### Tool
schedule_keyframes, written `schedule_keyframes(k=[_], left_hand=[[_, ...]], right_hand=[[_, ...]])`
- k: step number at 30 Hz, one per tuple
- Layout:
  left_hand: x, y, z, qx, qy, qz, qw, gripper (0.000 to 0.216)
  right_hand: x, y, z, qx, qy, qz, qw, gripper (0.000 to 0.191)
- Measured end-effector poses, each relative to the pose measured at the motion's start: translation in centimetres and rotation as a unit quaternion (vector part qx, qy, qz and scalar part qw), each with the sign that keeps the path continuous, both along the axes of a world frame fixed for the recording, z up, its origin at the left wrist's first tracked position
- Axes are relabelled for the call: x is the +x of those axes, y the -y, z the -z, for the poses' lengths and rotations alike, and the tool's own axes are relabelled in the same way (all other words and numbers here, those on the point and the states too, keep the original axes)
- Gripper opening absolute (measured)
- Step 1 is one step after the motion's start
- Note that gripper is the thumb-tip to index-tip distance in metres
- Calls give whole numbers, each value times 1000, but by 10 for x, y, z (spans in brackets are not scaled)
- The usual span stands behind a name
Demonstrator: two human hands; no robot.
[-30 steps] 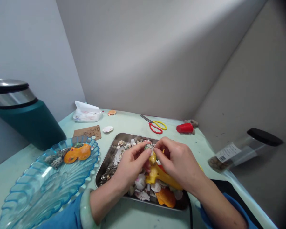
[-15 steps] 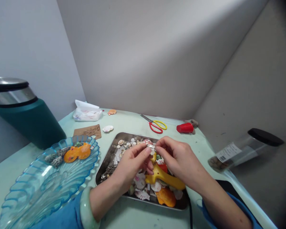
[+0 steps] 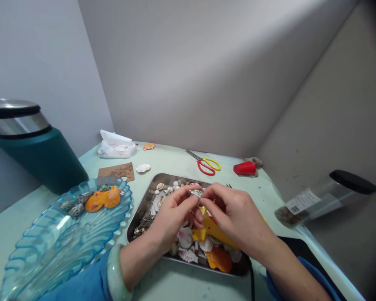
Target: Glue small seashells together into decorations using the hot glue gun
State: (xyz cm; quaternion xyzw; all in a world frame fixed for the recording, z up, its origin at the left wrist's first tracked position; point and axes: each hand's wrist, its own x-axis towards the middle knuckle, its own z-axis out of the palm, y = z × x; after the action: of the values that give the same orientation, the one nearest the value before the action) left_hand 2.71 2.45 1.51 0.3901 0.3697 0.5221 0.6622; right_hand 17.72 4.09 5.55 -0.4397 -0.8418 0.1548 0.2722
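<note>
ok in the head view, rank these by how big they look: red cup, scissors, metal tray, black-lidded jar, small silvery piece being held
1. Metal tray, partly covered
2. Black-lidded jar
3. Scissors
4. Red cup
5. Small silvery piece, partly hidden

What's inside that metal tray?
The metal tray holds shells, metal bits, an orange piece and a yellow plastic piece. Whatever lies behind the left hand and right hand is covered.
</note>
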Motion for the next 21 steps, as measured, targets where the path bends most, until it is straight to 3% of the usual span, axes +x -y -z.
schedule_keyframes(k=[16, 21], left_hand=[[3, 0, 0, 25, -30, -58, 998, 40], [4, 1, -3, 21, -20, -50, 998, 40]], right_hand=[[0, 1, 2, 27, 9, 8, 1000, 9], [1, 1, 3, 34, 6, 8, 999, 11]])
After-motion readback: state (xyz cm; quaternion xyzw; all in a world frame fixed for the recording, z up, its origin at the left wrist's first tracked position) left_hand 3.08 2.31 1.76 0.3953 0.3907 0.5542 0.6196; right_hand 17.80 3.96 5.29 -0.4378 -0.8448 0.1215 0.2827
